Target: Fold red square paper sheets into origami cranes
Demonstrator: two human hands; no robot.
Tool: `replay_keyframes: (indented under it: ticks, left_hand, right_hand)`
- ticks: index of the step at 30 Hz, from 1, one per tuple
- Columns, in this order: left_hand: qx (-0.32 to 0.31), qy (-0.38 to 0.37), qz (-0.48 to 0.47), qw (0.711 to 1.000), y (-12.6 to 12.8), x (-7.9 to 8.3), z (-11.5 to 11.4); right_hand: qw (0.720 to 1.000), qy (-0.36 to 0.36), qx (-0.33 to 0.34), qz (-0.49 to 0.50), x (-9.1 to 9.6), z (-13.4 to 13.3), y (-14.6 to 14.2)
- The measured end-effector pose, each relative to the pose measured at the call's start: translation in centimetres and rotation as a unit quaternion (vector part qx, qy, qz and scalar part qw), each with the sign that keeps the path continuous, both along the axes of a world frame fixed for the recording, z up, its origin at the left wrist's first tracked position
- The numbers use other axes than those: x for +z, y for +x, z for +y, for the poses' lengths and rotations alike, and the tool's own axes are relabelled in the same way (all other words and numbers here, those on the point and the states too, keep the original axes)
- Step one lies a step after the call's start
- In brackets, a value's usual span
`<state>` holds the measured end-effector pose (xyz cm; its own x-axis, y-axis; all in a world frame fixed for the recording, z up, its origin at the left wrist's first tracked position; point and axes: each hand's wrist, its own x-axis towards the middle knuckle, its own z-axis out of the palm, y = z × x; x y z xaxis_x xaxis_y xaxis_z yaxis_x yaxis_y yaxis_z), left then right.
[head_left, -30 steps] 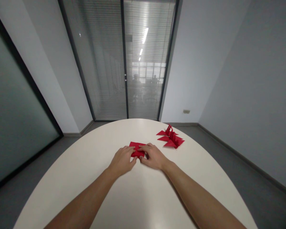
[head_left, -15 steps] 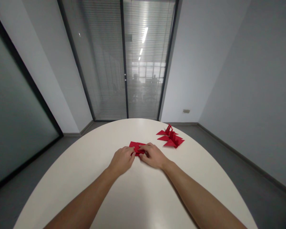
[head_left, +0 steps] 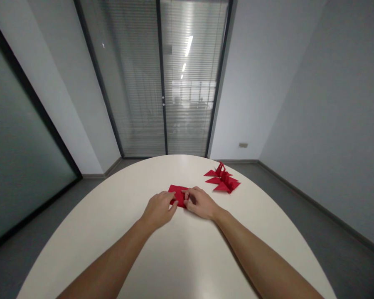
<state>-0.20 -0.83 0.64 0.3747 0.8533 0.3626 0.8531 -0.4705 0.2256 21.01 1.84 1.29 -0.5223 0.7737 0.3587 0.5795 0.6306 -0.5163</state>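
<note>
A folded sheet of red origami paper [head_left: 180, 197] lies on the white table in front of me. At its left edge, my left hand [head_left: 160, 209] presses the paper down with the fingertips, the thumb beside its near corner. The thumb and fingers of my right hand [head_left: 201, 202] curl together at the paper's right edge and pinch it; that edge is partly hidden by the hand. To the right, beyond my right hand, several folded red paper cranes [head_left: 225, 181] sit close together with wings spread.
The round white table [head_left: 127, 265] fills the lower view, its far edge curving in front of a glass partition with blinds [head_left: 137, 104]. The cranes sit near the table's right rim. A wall socket [head_left: 243, 145] is low on the far wall.
The near part of the red paper now lies flatter and reaches slightly closer to me. My right fingers have curled in more at its right edge; my left hand has barely moved.
</note>
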Motion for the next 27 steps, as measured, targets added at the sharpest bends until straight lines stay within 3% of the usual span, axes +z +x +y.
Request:
replay_keyframes:
  ticks: [11,27]
  left_hand:
    - [0.005,-0.01,0.002,1.0,0.11,0.62,-0.4]
    - [0.018,-0.008,-0.004,1.0,0.03,0.12,-0.02]
  right_hand:
    - [1.0,0.007,0.009,0.006,-0.47,0.34,0.1]
    - [1.0,0.003,-0.013,0.008,-0.43,0.45,-0.06]
